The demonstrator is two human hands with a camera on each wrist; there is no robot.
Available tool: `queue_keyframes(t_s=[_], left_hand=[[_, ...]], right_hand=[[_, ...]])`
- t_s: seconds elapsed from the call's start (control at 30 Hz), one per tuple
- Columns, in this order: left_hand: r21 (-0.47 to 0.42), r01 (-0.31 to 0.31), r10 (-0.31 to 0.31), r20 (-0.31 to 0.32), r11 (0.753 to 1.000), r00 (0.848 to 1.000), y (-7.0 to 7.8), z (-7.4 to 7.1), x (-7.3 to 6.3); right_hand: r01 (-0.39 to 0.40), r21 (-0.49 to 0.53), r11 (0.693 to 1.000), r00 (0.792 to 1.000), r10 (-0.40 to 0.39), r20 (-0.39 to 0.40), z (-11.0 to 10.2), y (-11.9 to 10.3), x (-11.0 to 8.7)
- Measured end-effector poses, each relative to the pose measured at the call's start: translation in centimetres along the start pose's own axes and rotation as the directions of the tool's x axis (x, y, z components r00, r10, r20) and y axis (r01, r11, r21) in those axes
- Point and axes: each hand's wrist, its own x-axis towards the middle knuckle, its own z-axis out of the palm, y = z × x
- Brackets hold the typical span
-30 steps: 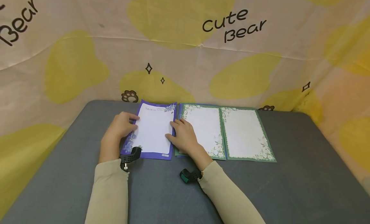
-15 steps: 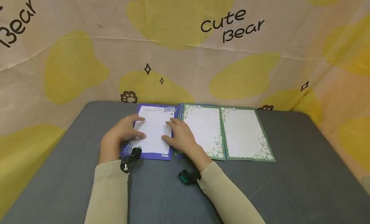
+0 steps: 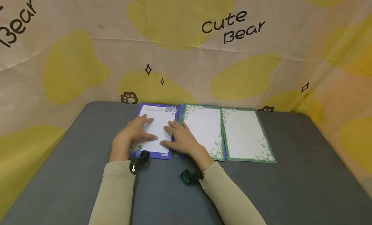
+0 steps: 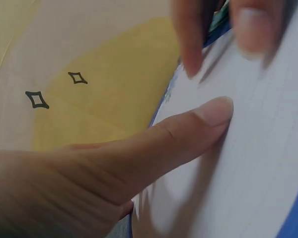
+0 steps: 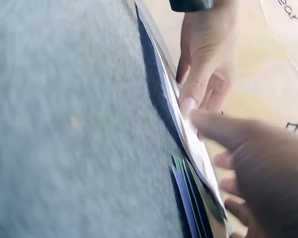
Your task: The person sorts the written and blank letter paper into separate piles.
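A purple-bordered sheet of letter paper [image 3: 158, 117], white inside with printed flowers at its corners, lies on the grey table. My left hand [image 3: 133, 131] rests over its left half, thumb and fingers spread. In the left wrist view the left thumb [image 4: 188, 131] lies against the white paper. On the sheet's right edge is my right hand [image 3: 183, 139], fingers loosely extended toward the left thumb. Beneath the right hand begins a fanned pile of green-bordered sheets [image 3: 204, 128]. The right wrist view shows the sheet edge-on and slightly raised, with the left hand [image 5: 208, 59] beyond.
Another green-bordered sheet [image 3: 247, 134] lies at the right, side by side with the pile. Purple and green edges of several layered sheets [image 5: 191, 198] show in the right wrist view. A printed cloth [image 3: 180, 57] hangs behind the grey table [image 3: 290, 186].
My left hand has slid right from the purple-bordered sheet's left edge onto its middle. The sheet's raised top has settled flatter. The right hand has shifted slightly left.
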Motion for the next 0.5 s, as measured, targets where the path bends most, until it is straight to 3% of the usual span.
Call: queue_keyframes(t_s=[0.13,0.27,0.4,0.5], left_hand=[[-0.003,0.024,-0.025,-0.006,1.0,1.0,0.2,0.4,0.4],[0.005,0.065,-0.065,0.003,0.998,0.998,1.0,0.7,0.6],[0.013,0.1,-0.1,0.004,0.995,0.995,2.5,0.8,0.5],[0.01,0.08,-0.08,-0.027,0.997,0.996,3.5,1.1,0.7]], right_hand=[[0.017,0.098,0.995,0.993,-0.006,-0.121,-0.7,0.9,-0.1],[-0.038,0.154,0.987,0.975,0.071,-0.212,-2.0,2.5,-1.4],[-0.101,0.209,0.973,0.967,0.145,-0.209,-3.6,5.3,-3.7],[-0.13,0.243,0.961,0.965,0.179,-0.191,-4.7,7.3,-5.6]])
